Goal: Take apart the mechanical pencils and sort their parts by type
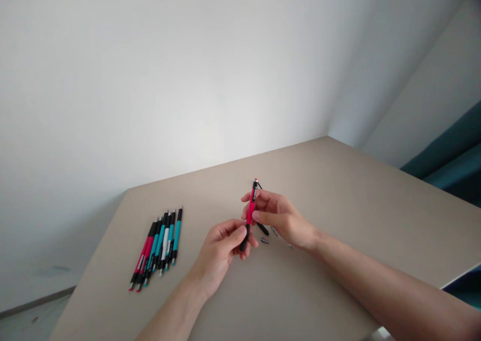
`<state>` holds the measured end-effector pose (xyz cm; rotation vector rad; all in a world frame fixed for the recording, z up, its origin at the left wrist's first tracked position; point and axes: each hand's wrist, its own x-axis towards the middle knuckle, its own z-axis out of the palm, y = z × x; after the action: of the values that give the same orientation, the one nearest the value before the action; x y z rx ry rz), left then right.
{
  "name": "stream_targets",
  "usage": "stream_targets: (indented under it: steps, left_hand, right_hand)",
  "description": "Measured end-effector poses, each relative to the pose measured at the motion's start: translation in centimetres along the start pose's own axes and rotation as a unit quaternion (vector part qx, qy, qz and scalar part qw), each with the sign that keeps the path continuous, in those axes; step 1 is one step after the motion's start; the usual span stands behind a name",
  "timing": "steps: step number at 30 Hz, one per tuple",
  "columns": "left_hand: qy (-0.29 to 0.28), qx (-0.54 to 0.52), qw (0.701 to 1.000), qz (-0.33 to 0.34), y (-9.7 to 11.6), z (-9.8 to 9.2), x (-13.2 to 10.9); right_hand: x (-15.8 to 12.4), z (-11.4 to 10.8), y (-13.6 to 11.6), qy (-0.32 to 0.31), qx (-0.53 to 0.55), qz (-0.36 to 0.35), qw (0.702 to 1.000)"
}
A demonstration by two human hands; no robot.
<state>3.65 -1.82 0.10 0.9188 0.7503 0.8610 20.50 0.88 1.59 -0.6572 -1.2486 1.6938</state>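
Note:
Both my hands hold one pink and black click pen (251,205) above the table, its button end up and away from me. My left hand (223,243) pinches the black grip at the lower end between thumb and fingers. Higher up, the thumb and fingers of my right hand (280,215) close on the pink barrel. Beneath the right hand lie a black pen part (263,229), partly hidden, and a small silver cone tip (265,240). A thin, clear or metallic piece (274,231) rests beside them, too small to name.
Several click pens (161,243) in pink, teal and white with black ends lie side by side at the left of the beige table (338,190). A white wall (210,80) stands behind it. Teal curtains (451,155) hang at the right edge.

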Motion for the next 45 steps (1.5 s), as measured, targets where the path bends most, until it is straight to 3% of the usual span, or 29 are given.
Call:
stream_targets:
  steps: [11, 25, 45]
  left_hand:
    - [0.004, -0.003, 1.0, -0.014, -0.2, -0.14, -0.11]
    - [-0.004, -0.002, 1.0, -0.019, 0.04, -0.21, -0.17]
    - [0.029, 0.015, 0.999, -0.003, 0.02, 0.13, -0.09]
  right_hand:
    - [0.19, -0.15, 0.16, 0.064, -0.021, -0.009, 0.998]
    - [0.2, -0.28, 0.25, 0.079, -0.018, -0.017, 0.997]
    - [0.21, -0.14, 0.18, 0.066, -0.025, 0.002, 0.998]
